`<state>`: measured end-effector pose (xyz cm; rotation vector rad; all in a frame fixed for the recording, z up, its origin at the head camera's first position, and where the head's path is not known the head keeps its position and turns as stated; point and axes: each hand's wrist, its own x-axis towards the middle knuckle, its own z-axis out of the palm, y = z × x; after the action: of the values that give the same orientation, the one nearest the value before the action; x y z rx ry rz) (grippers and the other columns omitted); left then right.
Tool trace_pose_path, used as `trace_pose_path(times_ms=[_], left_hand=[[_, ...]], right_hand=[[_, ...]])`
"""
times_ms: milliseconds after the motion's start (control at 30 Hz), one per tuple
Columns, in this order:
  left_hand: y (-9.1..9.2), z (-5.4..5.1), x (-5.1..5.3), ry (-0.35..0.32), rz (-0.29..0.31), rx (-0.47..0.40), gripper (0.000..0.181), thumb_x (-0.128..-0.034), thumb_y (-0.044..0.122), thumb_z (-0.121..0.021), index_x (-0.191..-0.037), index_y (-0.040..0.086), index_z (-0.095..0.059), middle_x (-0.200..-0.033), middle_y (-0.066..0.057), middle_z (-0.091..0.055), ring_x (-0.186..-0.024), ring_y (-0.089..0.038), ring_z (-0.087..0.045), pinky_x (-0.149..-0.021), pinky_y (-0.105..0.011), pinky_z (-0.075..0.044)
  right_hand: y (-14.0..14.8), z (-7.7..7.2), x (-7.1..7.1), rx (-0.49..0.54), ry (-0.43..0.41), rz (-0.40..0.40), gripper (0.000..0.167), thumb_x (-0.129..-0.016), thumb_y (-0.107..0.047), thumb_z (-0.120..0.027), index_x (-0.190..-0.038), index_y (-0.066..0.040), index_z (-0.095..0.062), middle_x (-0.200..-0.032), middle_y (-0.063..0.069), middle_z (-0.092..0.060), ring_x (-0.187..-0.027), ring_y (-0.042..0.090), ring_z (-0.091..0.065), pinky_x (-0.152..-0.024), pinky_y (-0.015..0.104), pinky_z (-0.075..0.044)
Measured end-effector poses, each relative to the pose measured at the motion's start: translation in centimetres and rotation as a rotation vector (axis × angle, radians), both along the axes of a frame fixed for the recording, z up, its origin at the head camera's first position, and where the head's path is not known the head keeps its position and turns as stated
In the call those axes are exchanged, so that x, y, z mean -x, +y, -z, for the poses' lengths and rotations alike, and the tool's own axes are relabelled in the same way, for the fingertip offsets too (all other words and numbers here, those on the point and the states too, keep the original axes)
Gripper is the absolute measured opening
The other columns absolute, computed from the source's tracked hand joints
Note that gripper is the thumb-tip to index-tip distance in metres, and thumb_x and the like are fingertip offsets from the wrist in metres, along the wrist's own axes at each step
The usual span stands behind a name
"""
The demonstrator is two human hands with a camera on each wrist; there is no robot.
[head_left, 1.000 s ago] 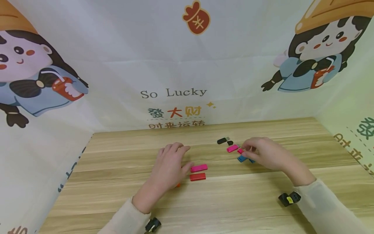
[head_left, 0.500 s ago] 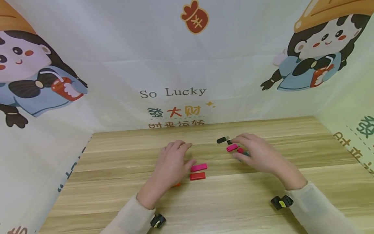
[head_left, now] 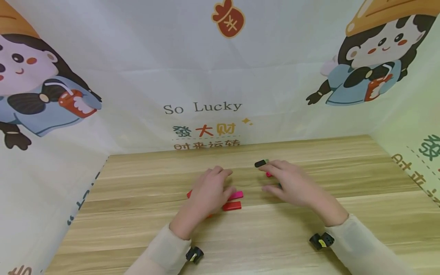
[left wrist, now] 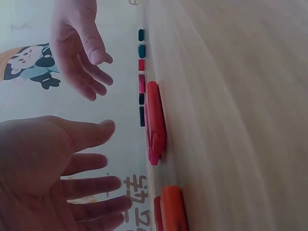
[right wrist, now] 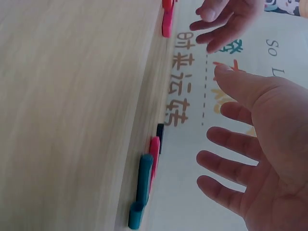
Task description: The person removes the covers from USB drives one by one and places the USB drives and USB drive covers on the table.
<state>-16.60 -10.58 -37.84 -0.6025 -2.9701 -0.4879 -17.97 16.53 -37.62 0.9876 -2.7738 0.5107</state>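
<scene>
My left hand (head_left: 210, 191) hovers above the table with its fingers spread, holding nothing. Beneath and beside it lie a pink USB stick (head_left: 237, 195), a red USB stick (head_left: 232, 206) and an orange one (left wrist: 174, 209), largely hidden in the head view. My right hand (head_left: 292, 185), likewise extended and holding nothing, is over the right-hand group. A black USB stick (head_left: 260, 163) with a bare metal plug shows beyond its fingertips. Under that hand, the right wrist view reveals a blue USB stick (right wrist: 143, 180), a blue cap (right wrist: 136, 215) and a pink USB stick (right wrist: 154, 154).
The wood-grain table (head_left: 137, 214) stretches around both hands. A white printed cloth (head_left: 154, 76) closes off its back and sides. Another red piece (head_left: 189, 194) pokes out left of the left hand.
My right hand has opened out from the blue pieces and moved left, now covering more of that group. My left hand has shifted slightly right, uncovering a red piece on its left.
</scene>
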Motion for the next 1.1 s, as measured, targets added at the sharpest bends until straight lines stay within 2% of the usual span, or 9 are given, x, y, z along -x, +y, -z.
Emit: trace_pose_path(times_ms=[200, 300, 400, 500, 600, 1100], left_hand=[[0.4, 0.1, 0.3, -0.067, 0.008, 0.03, 0.042, -0.1003, 0.031, -0.076, -0.133, 0.005, -0.071, -0.128, -0.012, -0.067, -0.119, -0.034, -0.063, -0.106, -0.049, -0.051], [0.4, 0.3, 0.4, -0.086, 0.02, 0.041, 0.038, -0.0998, 0.029, -0.077, -0.129, 0.005, -0.074, -0.123, -0.012, -0.068, -0.118, -0.033, -0.064, -0.104, -0.048, -0.052], [0.3, 0.6, 0.5, -0.087, 0.029, 0.048, 0.033, -0.0983, 0.029, -0.079, -0.122, 0.005, -0.076, -0.112, -0.01, -0.068, -0.11, -0.03, -0.064, -0.098, -0.046, -0.055], [0.3, 0.8, 0.5, -0.085, 0.038, 0.051, 0.022, -0.0973, 0.028, -0.08, -0.104, 0.007, -0.077, -0.097, -0.006, -0.063, -0.097, -0.028, -0.062, -0.087, -0.043, -0.055], [0.3, 0.9, 0.6, -0.092, 0.046, 0.057, 0.021, -0.0974, 0.029, -0.08, -0.092, 0.01, -0.074, -0.089, -0.004, -0.058, -0.089, -0.025, -0.059, -0.08, -0.04, -0.052], [0.6, 1.2, 0.4, -0.12, 0.089, 0.073, 0.014, -0.099, 0.022, -0.078, -0.093, 0.009, -0.078, -0.09, -0.003, -0.063, -0.088, -0.022, -0.061, -0.081, -0.038, -0.056]], right_hand=[[-0.7, 0.1, -0.2, 0.007, -0.024, -0.012, 0.056, -0.099, -0.033, -0.078, -0.146, -0.006, -0.062, -0.144, 0.015, -0.063, -0.134, 0.038, -0.058, -0.112, 0.057, -0.046], [-0.9, 0.2, -0.3, 0.012, -0.028, -0.014, 0.055, -0.1, -0.033, -0.078, -0.145, -0.007, -0.063, -0.144, 0.013, -0.063, -0.133, 0.036, -0.059, -0.112, 0.056, -0.046], [-1.0, 0.4, -0.3, 0.016, -0.019, -0.021, 0.054, -0.099, -0.033, -0.078, -0.144, -0.007, -0.064, -0.142, 0.011, -0.063, -0.132, 0.034, -0.06, -0.111, 0.056, -0.047], [-1.1, 0.4, -0.3, 0.022, -0.007, -0.032, 0.052, -0.099, -0.033, -0.078, -0.142, -0.006, -0.065, -0.141, 0.01, -0.064, -0.13, 0.033, -0.06, -0.11, 0.055, -0.047], [-1.1, 0.5, -0.3, 0.023, -0.002, -0.036, 0.051, -0.099, -0.032, -0.078, -0.141, -0.006, -0.065, -0.14, 0.01, -0.064, -0.13, 0.033, -0.06, -0.11, 0.055, -0.047], [-1.0, 0.8, -0.6, 0.007, -0.036, -0.022, 0.05, -0.1, -0.032, -0.077, -0.142, -0.008, -0.065, -0.142, 0.01, -0.063, -0.135, 0.034, -0.057, -0.114, 0.057, -0.043]])
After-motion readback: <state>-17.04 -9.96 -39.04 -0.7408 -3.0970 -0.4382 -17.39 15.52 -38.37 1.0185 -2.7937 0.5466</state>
